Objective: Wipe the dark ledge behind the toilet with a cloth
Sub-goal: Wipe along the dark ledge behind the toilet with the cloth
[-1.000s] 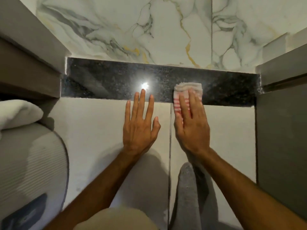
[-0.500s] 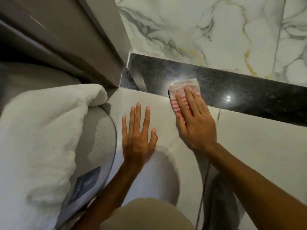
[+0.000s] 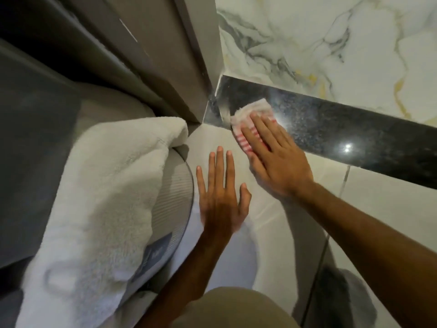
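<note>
The right hand (image 3: 276,159), fingers straight and together, presses the striped cloth (image 3: 251,110) onto the dark ledge (image 3: 354,136) near its left corner, while the spread left hand (image 3: 221,197) braces on the pale wall (image 3: 390,204), probably for balance.

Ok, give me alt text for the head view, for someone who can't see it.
The right hand presses a red-striped white cloth onto the glossy dark ledge near its left end. The left hand lies flat, fingers straight, on the pale tile below, beside a white towel.
</note>
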Tool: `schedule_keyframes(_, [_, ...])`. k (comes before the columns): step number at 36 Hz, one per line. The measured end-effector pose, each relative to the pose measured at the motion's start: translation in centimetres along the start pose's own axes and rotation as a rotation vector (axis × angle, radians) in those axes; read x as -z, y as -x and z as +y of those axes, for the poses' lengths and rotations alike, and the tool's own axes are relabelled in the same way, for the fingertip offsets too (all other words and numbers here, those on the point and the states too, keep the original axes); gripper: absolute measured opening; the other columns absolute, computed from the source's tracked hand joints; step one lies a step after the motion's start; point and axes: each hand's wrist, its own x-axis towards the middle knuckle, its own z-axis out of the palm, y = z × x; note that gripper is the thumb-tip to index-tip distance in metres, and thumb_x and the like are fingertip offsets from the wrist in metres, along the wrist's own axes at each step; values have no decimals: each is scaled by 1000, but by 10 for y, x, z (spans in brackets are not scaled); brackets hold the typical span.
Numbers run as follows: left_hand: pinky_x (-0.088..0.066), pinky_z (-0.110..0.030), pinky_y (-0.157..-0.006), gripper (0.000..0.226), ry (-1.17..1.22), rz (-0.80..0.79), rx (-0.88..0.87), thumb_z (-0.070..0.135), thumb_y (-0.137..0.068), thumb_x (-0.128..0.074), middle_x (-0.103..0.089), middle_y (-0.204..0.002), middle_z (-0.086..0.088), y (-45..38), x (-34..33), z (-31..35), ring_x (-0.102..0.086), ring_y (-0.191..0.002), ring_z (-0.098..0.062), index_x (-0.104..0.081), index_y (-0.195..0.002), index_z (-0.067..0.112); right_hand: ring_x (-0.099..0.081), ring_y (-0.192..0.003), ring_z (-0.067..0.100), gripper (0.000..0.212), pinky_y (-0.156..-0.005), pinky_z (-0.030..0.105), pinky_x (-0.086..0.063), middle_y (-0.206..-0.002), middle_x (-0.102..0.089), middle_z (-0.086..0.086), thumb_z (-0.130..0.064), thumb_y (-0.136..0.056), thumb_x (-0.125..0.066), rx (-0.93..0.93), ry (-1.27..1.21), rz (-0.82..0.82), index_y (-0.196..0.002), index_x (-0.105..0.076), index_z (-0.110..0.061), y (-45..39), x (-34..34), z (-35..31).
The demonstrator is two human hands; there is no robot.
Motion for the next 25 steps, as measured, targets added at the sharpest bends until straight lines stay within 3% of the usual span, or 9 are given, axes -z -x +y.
schedule_keyframes(4, [-23, -64, -136, 74, 22, -6, 4, 46, -109, -39, -24, -181, -16, 1, 0, 2, -22, -169, -34, -29, -173, 11, -3, -174, 21, 66, -142, 47, -15, -186, -3, 1, -49, -117, -26, -138, -44, 19, -177, -12, -26, -7, 6, 7])
schedule_keyframes(8, [-17, -60, -138, 77, 41, 16, 3, 46, -107, -42, -21, -182, -15, -1, -1, 1, -21, -169, -31, -26, -173, 10, -2, -174, 27, 68, -143, 43, -5, -186, -2, 10, -46, -118, -27, -335, -94, 96, -178, -8, -18, -71, 8, -17])
schedule_keyframes(13, [-21, -59, -137, 76, 29, -31, 26, 47, -108, -38, -29, -179, -18, -1, 2, 0, -29, -167, -33, -30, -171, 5, -2, -174, 29, 71, -143, 44, -4, -186, -2, 10, -51, -118, -25, -137, -91, -2, -177, -7, -17, -78, -3, -45])
schedule_keyframes(17, [-28, -62, -135, 77, -48, -184, 45, 49, -109, -32, -26, -180, -20, 12, 32, 1, -29, -167, -36, -27, -172, 4, -11, -172, 28, 71, -138, 44, -10, -185, -11, 5, -38, -115, -52, 33, -73, -114, -176, -20, -24, -16, 2, -31])
schedule_keyframes(19, [-30, -62, -134, 74, -60, -231, 35, 49, -112, -29, -27, -179, -21, 30, 61, 3, -29, -167, -37, -31, -171, 4, -8, -171, 24, 77, -133, 41, -18, -185, -10, 1, -31, -111, -61, -20, -108, -207, -176, -19, -27, 18, 15, -32])
schedule_keyframes(21, [-34, -62, -132, 70, -22, -241, 17, 47, -114, -31, -33, -177, -21, 48, 100, 8, -32, -165, -38, -37, -169, 4, -6, -171, 23, 73, -135, 43, -26, -185, -9, -2, -30, -113, -57, -139, -163, -340, -176, -19, -28, 47, 36, -42])
schedule_keyframes(23, [-37, -62, -130, 68, 1, -278, -13, 45, -114, -33, -35, -176, -21, 62, 146, 13, -34, -164, -38, -39, -168, 4, -28, -169, 28, 61, -134, 43, -36, -182, -28, 1, -32, -114, -55, -287, -291, -481, -171, -35, -23, 71, 68, -54])
schedule_keyframes(25, [-44, -62, -125, 67, -23, -323, -45, 45, -114, -34, -40, -174, -22, 73, 191, 18, -40, -161, -39, -43, -166, 4, -52, -154, 31, 49, -128, 43, -45, -167, -51, 7, -29, -112, -62, -440, -421, -634, -159, -53, -18, 90, 103, -63])
